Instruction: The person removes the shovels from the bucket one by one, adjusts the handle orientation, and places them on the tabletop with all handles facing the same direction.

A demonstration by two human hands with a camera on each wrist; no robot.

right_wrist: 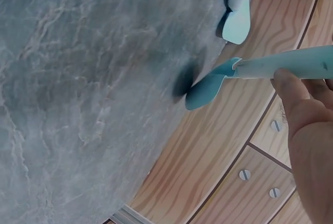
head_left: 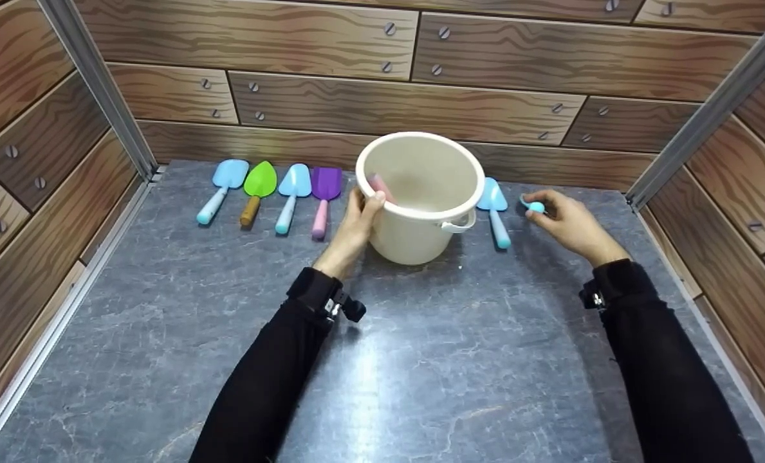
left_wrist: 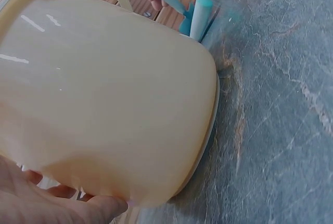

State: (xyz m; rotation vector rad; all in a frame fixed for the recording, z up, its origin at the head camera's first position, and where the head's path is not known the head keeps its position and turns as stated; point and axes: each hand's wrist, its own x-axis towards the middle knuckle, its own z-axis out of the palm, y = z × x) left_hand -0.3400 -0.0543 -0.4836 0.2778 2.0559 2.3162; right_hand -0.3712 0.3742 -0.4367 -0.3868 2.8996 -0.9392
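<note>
A cream plastic bucket (head_left: 421,212) stands on the grey table near the back wall. My left hand (head_left: 365,204) grips its left rim, thumb hooked over the edge; in the left wrist view the bucket (left_wrist: 104,94) fills the frame above my palm (left_wrist: 47,206). Something pink (head_left: 379,186) lies inside the bucket. To the right of the bucket my right hand (head_left: 538,207) holds a small teal shovel (right_wrist: 244,70) by its handle, lifted off the table. A light blue shovel (head_left: 495,209) lies between the bucket and that hand.
Left of the bucket lie a blue shovel (head_left: 223,188), a green one (head_left: 258,188), another blue one (head_left: 291,193) and a purple one (head_left: 323,195), in a row. Wood-patterned walls (head_left: 356,96) enclose the grey table (head_left: 421,360) at back and sides.
</note>
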